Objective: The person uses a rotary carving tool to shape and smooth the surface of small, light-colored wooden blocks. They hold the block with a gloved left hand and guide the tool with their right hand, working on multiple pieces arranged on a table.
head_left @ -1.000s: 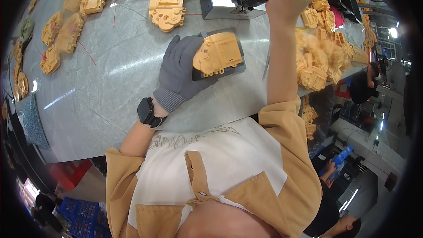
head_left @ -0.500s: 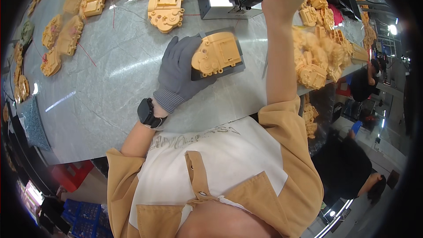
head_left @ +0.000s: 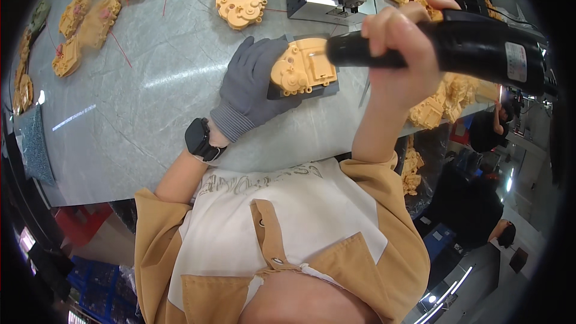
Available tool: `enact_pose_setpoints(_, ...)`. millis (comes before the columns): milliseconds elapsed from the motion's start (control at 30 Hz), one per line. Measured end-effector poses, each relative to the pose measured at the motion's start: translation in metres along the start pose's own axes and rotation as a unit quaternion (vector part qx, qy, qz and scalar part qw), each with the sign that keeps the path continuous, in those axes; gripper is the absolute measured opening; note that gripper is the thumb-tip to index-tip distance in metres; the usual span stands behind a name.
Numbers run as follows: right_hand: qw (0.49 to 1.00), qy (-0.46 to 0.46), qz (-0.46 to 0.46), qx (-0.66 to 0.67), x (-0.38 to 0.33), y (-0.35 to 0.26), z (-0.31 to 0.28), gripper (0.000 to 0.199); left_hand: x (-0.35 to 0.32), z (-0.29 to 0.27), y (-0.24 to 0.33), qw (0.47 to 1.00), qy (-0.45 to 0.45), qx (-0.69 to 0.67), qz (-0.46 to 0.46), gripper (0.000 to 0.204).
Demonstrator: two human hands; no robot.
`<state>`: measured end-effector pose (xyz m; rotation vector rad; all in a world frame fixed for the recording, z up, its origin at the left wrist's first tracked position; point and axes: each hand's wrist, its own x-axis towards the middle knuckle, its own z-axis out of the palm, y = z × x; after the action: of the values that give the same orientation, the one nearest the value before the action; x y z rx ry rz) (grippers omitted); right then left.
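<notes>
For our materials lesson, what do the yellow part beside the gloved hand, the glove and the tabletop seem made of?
Yellow part: probably moulded plastic, satin; its even colour and fine raised details suggest it.
Grey glove: likely knitted fabric, dull, with a ribbed cuff.
Tabletop: smooth and glossy, with marble-like veins and reflections; stone or laminate, I cannot tell.

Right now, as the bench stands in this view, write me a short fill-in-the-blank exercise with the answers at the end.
1. The left hand is covered by a gray ____.
2. The right hand grips a tool whose body is coloured ____.
3. A dark watch is worn on the ____ wrist.
4. In the picture, the tool's end overlaps the ____ side of the casing.

Missing words: glove; black; left; right.
</notes>
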<state>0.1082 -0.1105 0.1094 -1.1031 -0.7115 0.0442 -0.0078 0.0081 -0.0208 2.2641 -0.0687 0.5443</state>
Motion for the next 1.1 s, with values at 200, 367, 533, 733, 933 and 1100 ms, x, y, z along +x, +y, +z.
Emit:
enact_pose_setpoints(200,1.000,-0.014,0.023,0.012,-0.001,0.015,0.012,0.044,0.001,-0.001,0.002,1.000,-0.004,-0.023,-0.005,0.088)
enact_pose_setpoints(367,0.999,0.004,0.031,-0.026,0.000,0.024,0.017,0.042,0.001,-0.002,0.000,1.000,0.002,-0.027,-0.002,0.088)
enact_pose_setpoints(533,0.998,-0.015,0.042,-0.037,0.003,0.028,0.017,0.043,0.003,-0.003,0.002,0.999,-0.001,-0.035,-0.011,0.088)
enact_pose_setpoints(733,0.997,-0.030,0.057,-0.041,0.005,0.030,0.019,0.042,0.003,-0.003,0.001,0.999,0.003,-0.037,-0.013,0.087)
enact_pose_setpoints(933,0.996,-0.060,0.043,-0.049,0.004,0.035,0.026,0.038,0.002,-0.003,-0.002,0.999,0.010,-0.051,-0.004,0.086)
enact_pose_setpoints(1100,0.995,-0.076,0.038,-0.044,0.005,0.041,0.019,0.034,0.001,-0.004,-0.002,0.999,0.012,-0.050,-0.006,0.084)
